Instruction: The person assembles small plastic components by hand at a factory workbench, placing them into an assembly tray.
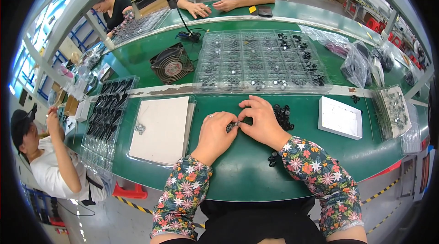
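In front of my body, my left hand [216,135] and my right hand [261,124] meet fingertip to fingertip above the green table [247,180]. Both are closed in a pinch around a small dark part [232,126], whose exact kind is too small and too covered to tell. A ring shows on a left finger. Right beside my right hand lies a pile of small black round parts [284,118]. A few more black parts [273,159] lie nearer to me, next to my right forearm. Left of my left hand, a flat off-white sheet [157,136] bears a small cluster of greyish pieces [139,128].
Beyond my hands stands a clear compartment tray [263,90] with small parts. A fan [172,63] sits left of it, a white box [324,118] to the right. At left is a tray of black parts [107,111]. Plastic bags [359,68] lie far right. Other people sit around.
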